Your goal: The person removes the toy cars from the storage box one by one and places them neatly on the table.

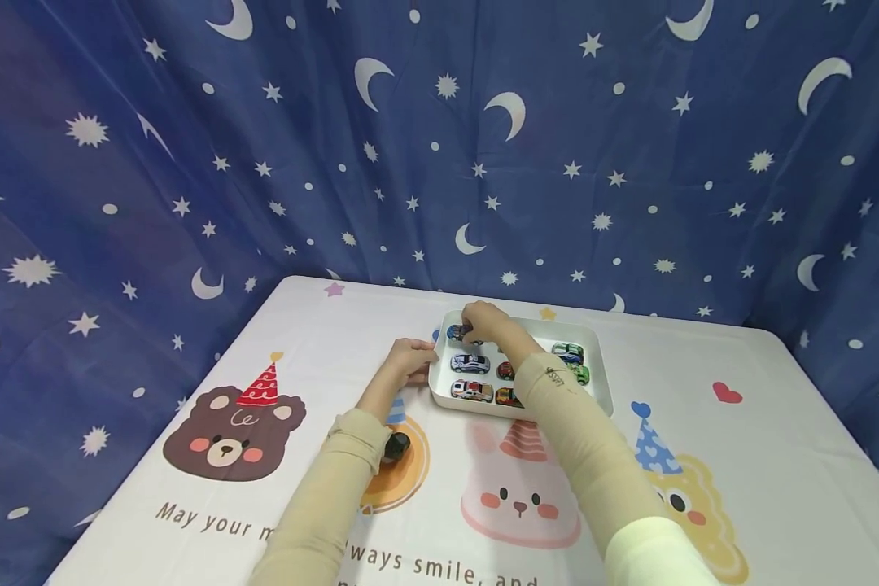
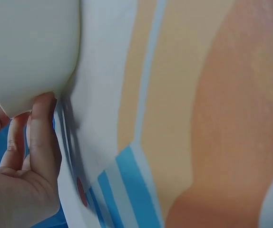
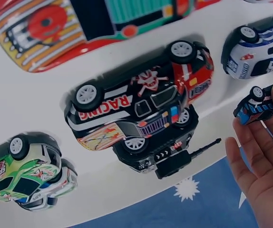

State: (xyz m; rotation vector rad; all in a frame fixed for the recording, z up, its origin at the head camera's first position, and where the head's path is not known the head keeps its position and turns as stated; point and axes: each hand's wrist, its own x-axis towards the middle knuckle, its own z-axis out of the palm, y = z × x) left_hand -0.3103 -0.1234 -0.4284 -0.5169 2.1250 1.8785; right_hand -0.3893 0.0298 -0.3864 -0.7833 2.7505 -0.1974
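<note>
A white tray [image 1: 606, 391] of toy cars stands towards the back of the table. At its left end my left hand [image 1: 408, 358] grips the wall; in the left wrist view the fingers bend against the tray's outer side [image 2: 34, 52]. My right hand [image 1: 489, 322] reaches over the tray to its far left corner. Between thumb and fingers it pinches a small blue-and-black toy car [image 3: 256, 107]. Nearest to that car is a white-and-blue police-style car [image 3: 258, 50]. A black-and-red racing car [image 3: 146, 97] sits beside a black toy tank [image 3: 158, 156].
Several other cars share the tray, among them a green one [image 3: 20, 171] and a white-and-red one [image 1: 472, 391]. A cartoon-printed cloth [image 1: 769, 456] covers the table. Behind it hangs a blue curtain [image 1: 439, 212] with moons and stars.
</note>
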